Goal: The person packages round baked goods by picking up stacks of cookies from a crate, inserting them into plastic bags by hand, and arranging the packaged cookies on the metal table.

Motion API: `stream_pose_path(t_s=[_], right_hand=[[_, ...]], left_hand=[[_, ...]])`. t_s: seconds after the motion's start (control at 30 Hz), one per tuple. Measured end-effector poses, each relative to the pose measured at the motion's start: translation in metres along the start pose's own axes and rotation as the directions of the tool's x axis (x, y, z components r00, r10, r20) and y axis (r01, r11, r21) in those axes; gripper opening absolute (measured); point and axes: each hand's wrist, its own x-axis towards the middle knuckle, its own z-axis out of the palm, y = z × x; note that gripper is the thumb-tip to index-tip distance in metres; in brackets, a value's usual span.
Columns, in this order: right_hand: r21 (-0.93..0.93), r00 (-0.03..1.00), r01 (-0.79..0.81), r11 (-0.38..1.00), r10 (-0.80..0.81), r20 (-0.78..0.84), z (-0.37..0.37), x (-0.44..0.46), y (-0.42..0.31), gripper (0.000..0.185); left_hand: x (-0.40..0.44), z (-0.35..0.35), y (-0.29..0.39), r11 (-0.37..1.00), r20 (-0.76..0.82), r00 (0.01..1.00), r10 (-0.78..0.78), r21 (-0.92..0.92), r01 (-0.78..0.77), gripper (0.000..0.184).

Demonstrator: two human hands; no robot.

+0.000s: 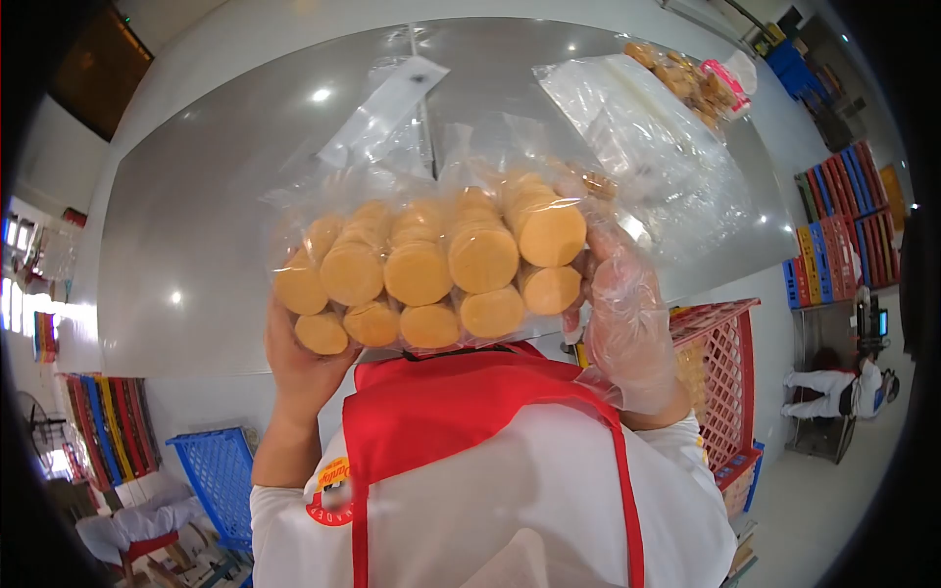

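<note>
Between my two hands is a clear plastic pack of round biscuits (419, 272), pale orange discs in side-by-side stacks, two rows high. Whether it is one bag or several pressed together, I cannot tell. Loose, crinkled plastic stands up at its far side. My left hand (299, 358) grips the left end from below, with most of its fingers hidden behind the pack. At the right end, my right hand (627, 318) wears a clear plastic glove and has its fingers closed against the bag. The pack is held up over the near edge of the metal table (196, 225).
Empty clear bags (647, 147) lie on the table at the right, beside a bag of brown pieces (686, 83). A white plastic strip (387, 108) lies beyond the pack. Crates stand nearby, a red one (725, 392) at right and a blue one (218, 480) at left.
</note>
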Motion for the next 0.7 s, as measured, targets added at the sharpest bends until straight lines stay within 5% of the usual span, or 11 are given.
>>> stream_pose_path(t_s=[0.17,0.23,0.37,0.6,0.7], right_hand=[[0.07,1.0,0.014,0.997,-0.013,-0.013,-0.005,-0.005,-0.002,0.062],[0.155,0.998,-0.061,0.986,0.062,0.002,-0.007,-0.01,-0.008,0.061],[0.092,0.994,-0.076,0.993,0.083,-0.069,-0.003,-0.009,-0.009,0.087],[-0.116,0.954,-0.224,0.968,0.193,-0.231,-0.002,-0.012,0.011,0.077],[0.098,0.965,-0.181,0.979,0.196,-0.176,-0.002,-0.008,0.019,0.078]], left_hand=[[0.0,0.008,-0.003,0.989,0.007,1.0,-0.029,-0.146,0.03,0.087],[0.0,0.006,-0.006,0.999,0.024,0.999,0.034,-0.03,-0.033,0.088],[0.003,0.012,0.002,0.989,0.044,0.999,-0.005,-0.145,0.012,0.084],[0.008,0.013,-0.001,0.986,0.131,0.985,0.113,0.109,-0.128,0.082],[0.009,0.013,0.005,0.976,0.133,0.983,0.127,0.159,-0.148,0.082]])
